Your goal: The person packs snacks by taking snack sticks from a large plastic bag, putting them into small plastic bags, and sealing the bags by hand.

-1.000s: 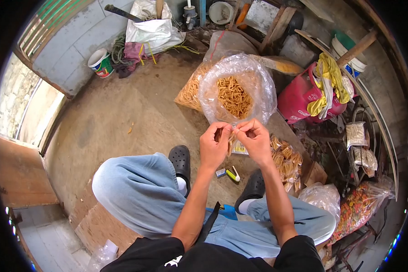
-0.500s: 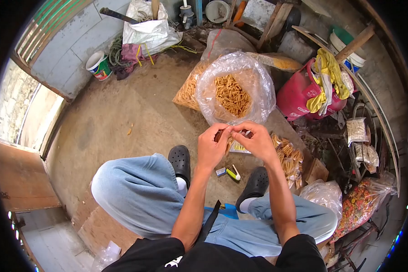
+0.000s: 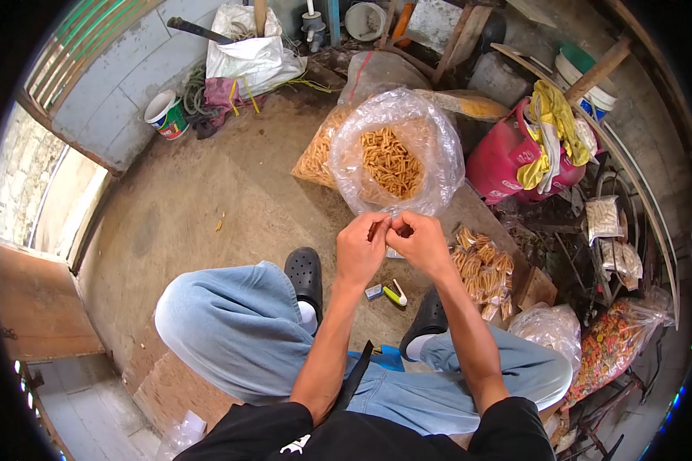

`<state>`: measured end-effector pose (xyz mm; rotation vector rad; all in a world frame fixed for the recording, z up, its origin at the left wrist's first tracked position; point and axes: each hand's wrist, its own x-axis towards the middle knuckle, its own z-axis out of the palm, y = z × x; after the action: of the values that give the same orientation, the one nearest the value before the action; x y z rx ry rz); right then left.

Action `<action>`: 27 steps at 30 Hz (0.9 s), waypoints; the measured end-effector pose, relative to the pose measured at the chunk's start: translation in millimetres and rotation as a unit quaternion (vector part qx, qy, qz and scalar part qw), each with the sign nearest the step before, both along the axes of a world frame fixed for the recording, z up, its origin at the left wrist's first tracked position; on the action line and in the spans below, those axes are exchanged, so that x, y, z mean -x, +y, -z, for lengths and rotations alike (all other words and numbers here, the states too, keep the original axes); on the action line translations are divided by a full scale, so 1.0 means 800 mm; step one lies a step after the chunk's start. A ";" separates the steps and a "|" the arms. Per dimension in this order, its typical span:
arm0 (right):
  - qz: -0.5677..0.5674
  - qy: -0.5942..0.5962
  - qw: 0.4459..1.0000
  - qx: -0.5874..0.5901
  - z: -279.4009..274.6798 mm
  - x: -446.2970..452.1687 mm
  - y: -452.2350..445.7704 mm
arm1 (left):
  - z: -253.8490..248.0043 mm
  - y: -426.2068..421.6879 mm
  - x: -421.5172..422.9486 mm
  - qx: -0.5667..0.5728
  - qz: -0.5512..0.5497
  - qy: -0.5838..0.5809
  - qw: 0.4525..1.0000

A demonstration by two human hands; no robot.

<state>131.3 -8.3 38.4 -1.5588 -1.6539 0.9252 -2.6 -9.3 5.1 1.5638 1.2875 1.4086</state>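
Observation:
My left hand (image 3: 360, 244) and my right hand (image 3: 420, 244) meet in front of me, fingertips pinched together. Whatever lies between them is too small and covered to make out; a bit of pale, shiny material shows just below. Right beyond them stands a large open clear plastic bag (image 3: 438, 165) with brown stick snacks (image 3: 392, 163) inside. Under my hands on the floor lie a lime-green stapler (image 3: 395, 295) and a small blue-and-white box (image 3: 374, 292). Several small clear packets of stick snacks (image 3: 482, 269) are heaped to the right of my right hand.
A pink gas cylinder (image 3: 500, 165) draped with a yellow cloth (image 3: 550, 123) stands at the right. Near my right knee are a clear plastic bundle (image 3: 547, 334) and a bag of colourful snacks (image 3: 611, 346). A paint bucket (image 3: 167, 115) and white sack (image 3: 254, 61) sit back left.
My right hand has shifted slightly left and turned, its fingers curling more tightly against the left. The view has moved a little; the items on the floor stay put.

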 end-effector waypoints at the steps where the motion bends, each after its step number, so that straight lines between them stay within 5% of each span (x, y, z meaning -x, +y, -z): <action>1: 0.006 -0.008 1.000 -0.008 0.000 0.001 -0.003 | -0.001 -0.002 -0.001 0.001 0.001 0.000 1.000; 4: -0.027 0.047 0.999 0.002 0.002 -0.010 0.000 | -0.005 0.001 0.004 0.038 -0.004 0.020 0.999; 6: -0.026 0.061 0.998 -0.021 -0.002 -0.017 0.001 | -0.002 0.006 0.005 0.115 0.024 -0.135 0.984; 12: -0.015 0.174 0.985 0.003 -0.029 -0.028 0.001 | -0.019 0.003 0.005 0.133 0.126 -0.272 0.945; 18: -0.017 0.225 0.974 -0.009 -0.022 -0.028 0.001 | -0.012 0.003 0.014 0.130 0.196 -0.245 0.940; 27: -0.014 0.256 0.966 0.035 -0.024 -0.024 -0.001 | -0.024 -0.004 0.000 0.106 0.037 -0.244 0.963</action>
<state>150.8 -9.5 57.2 -1.2044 -1.2849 1.2871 -2.9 -12.2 24.4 1.0247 1.0253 1.4386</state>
